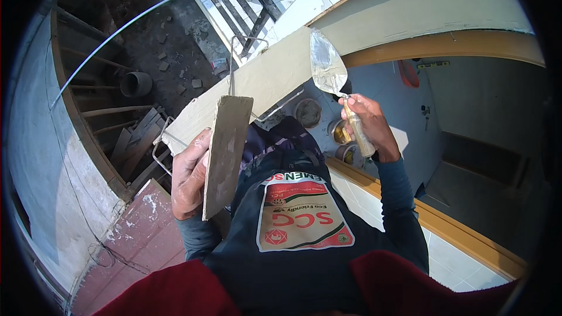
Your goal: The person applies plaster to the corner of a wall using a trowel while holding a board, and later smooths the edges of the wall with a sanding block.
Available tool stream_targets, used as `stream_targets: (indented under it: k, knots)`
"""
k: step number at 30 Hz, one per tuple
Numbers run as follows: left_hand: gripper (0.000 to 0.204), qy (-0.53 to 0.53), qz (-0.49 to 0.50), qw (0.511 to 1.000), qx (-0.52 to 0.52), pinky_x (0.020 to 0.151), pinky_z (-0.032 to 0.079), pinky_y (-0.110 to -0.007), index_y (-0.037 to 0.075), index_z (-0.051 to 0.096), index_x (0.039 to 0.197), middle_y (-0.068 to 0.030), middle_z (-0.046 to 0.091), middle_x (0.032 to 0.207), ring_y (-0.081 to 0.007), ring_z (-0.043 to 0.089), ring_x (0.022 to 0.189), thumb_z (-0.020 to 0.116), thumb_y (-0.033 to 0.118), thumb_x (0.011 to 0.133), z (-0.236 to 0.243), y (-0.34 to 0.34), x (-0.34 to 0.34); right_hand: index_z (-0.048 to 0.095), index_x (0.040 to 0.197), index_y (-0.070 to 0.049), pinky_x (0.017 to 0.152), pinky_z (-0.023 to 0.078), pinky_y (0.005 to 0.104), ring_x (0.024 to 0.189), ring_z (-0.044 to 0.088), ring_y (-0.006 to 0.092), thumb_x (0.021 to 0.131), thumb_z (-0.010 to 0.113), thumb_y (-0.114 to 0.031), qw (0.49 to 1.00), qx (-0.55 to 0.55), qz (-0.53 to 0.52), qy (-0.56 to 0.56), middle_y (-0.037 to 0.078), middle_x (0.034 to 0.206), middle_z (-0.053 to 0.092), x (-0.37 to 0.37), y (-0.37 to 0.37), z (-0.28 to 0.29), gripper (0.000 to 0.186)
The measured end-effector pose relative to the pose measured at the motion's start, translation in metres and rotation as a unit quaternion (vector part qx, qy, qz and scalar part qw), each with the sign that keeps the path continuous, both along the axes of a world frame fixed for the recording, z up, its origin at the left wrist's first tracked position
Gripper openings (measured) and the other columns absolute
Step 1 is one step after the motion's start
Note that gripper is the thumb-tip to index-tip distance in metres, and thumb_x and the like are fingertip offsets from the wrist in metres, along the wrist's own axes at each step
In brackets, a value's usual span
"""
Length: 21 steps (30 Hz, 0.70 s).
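A flat rectangular plastering float (228, 155), tilted on its edge and smeared with grey mortar, is gripped by my left hand (188, 177). Its handle is hidden behind the board. My right hand (371, 124) is closed round the wooden handle of a pointing trowel (328, 65). The trowel's metal blade points away from me and has greyish mortar smears on it. Its tip overlaps a long pale ledge (275, 73) that crosses in front of me; I cannot tell whether they touch. Both tools are apart from each other.
Bent metal rods (231, 64) stick up around the ledge. Low on the right are several buckets (307, 113) and an orange-brown frame (462, 240). A dark bucket (136, 84) and rubble lie down on the left, under a thin pale pipe (120, 30).
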<state>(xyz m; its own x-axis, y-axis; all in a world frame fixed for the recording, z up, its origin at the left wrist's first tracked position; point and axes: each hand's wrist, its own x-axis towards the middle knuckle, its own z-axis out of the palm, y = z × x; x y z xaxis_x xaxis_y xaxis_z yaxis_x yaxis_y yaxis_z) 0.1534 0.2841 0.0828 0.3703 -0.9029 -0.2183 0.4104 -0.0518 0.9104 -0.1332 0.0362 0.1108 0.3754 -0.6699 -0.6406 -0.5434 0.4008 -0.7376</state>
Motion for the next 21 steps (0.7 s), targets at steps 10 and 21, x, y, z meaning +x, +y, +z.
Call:
stream_targets:
  k: [10,21]
  knots:
    - [0.052,0.069,-0.002,0.997,-0.036,0.09,0.054,-0.033,-0.01,0.052,0.134,-0.0206,0.065,0.121,-0.0265,0.068,0.103,0.054,0.027,0.098,0.0,-0.001,-0.002,0.058,0.115,0.0,0.047,0.047,0.0252,0.056,0.055,0.0096,0.099,0.054,-0.041,1.0,-0.018,0.009,0.015,0.003,0.081,0.059,0.012,-0.001,0.001,0.045]
    - [0.054,0.046,0.01,0.999,-0.008,0.091,0.054,-0.032,-0.011,0.054,0.132,-0.0213,0.065,0.121,-0.0266,0.069,0.103,0.057,0.03,0.097,-0.013,0.005,-0.001,0.057,0.1,0.002,0.054,0.051,0.0338,0.061,0.063,0.0188,0.091,0.066,-0.014,0.944,-0.283,0.044,0.165,0.012,0.08,0.065,0.013,0.019,-0.007,0.021]
